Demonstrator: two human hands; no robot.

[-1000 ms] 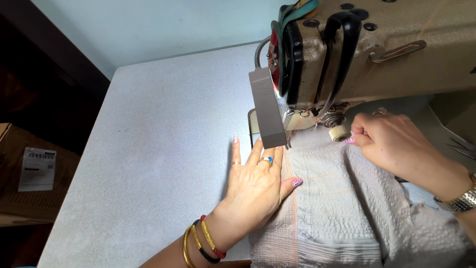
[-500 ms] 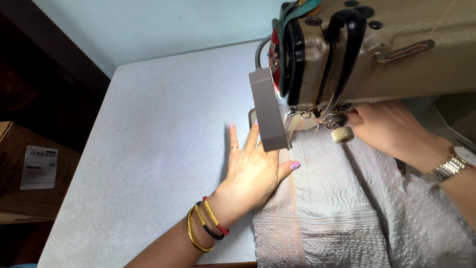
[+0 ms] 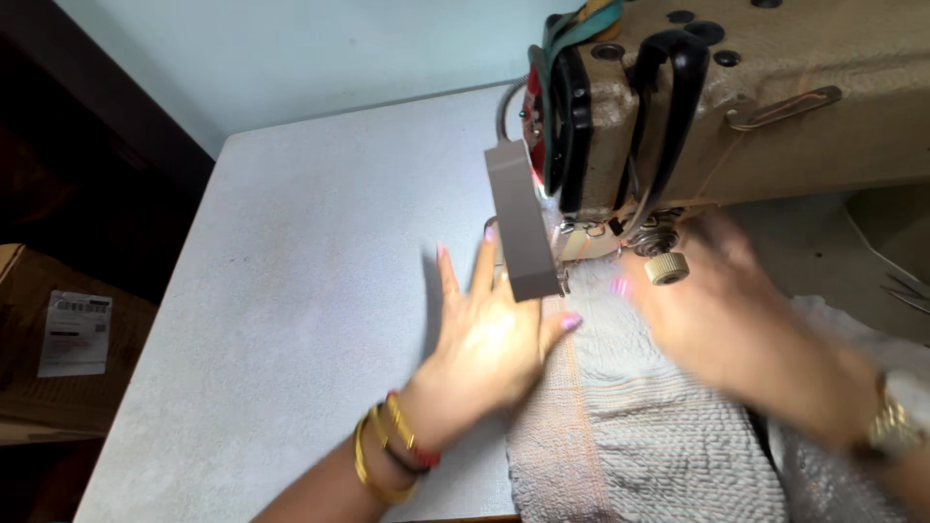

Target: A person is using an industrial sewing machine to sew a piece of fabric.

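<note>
Head view: pale grey table [image 3: 291, 291] sitting against light wall, cardboard box [image 3: 58, 358] lying off to left. Beige sewing machine [image 3: 717, 126] standing over textured grey fabric [image 3: 659, 436]. Left hand [image 3: 489, 339] lying flat, fingers spread, pressing fabric edge beside needle area, gripping nothing. Right hand [image 3: 736, 320] blurring over fabric under machine head; grip impossible to tell.

The cloth [image 3: 659, 436] looks puckered, rough and matt. The surface [image 3: 291, 291] is speckled, matt laminate. The sewing machine [image 3: 775, 116] is dull painted metal.
</note>
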